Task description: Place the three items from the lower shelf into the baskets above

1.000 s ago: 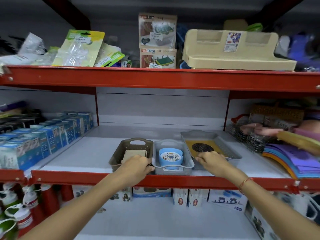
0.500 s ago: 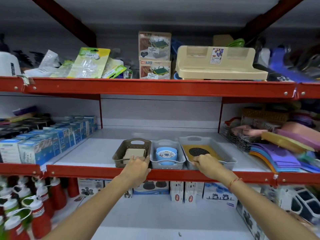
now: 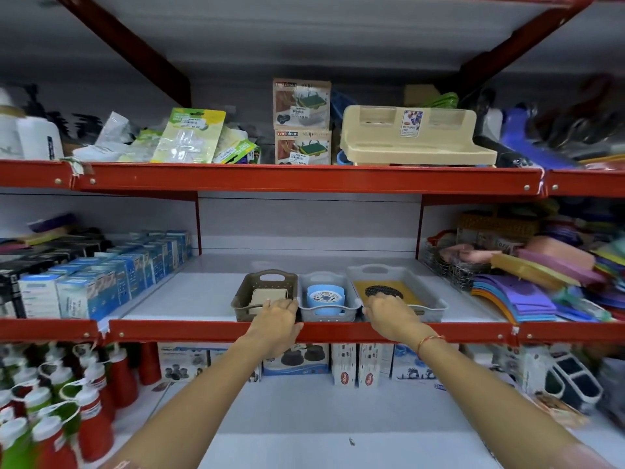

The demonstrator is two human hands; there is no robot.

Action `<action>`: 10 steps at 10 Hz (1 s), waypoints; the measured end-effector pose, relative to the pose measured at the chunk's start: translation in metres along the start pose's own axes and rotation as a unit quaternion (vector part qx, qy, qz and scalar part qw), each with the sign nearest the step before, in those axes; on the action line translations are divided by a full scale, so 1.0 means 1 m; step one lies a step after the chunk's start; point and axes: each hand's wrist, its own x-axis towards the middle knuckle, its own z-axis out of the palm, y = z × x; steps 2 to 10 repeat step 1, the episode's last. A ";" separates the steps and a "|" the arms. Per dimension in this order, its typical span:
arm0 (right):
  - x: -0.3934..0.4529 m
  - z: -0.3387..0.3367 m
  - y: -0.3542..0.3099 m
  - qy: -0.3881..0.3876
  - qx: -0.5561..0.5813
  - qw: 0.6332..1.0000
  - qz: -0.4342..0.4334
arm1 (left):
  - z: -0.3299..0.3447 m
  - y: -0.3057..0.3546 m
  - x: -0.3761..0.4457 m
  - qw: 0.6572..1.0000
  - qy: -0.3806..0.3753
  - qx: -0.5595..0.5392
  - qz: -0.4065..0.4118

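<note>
Red shelf (image 3: 203,330) carries three light, stiff plastic baskets, left hand (image 3: 275,314) curled over the brown basket (image 3: 243,297) rim, right hand (image 3: 389,314) over the grey tray (image 3: 436,301) rim.

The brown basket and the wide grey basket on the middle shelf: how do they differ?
The brown basket is dark, narrow and deep; the wide grey basket is pale, broad and shallow. The brown basket holds a beige block; the grey one holds a yellow flat piece with a black mesh disc. The left hand rests on the brown one, the right hand on the grey. Both have cut-out handles and stand at the shelf's front edge.
</note>
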 end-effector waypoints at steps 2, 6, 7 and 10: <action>-0.010 -0.018 -0.018 0.105 0.004 0.994 -0.031 | -0.017 -0.001 -0.005 0.997 0.077 0.000 0.015; -0.010 -0.018 -0.018 0.105 0.004 0.994 -0.031 | -0.017 -0.001 -0.005 0.997 0.077 0.000 0.015; -0.010 -0.018 -0.018 0.105 0.004 0.994 -0.031 | -0.017 -0.001 -0.005 0.997 0.077 0.000 0.015; -0.010 -0.018 -0.018 0.105 0.004 0.994 -0.031 | -0.017 -0.001 -0.005 0.997 0.077 0.000 0.015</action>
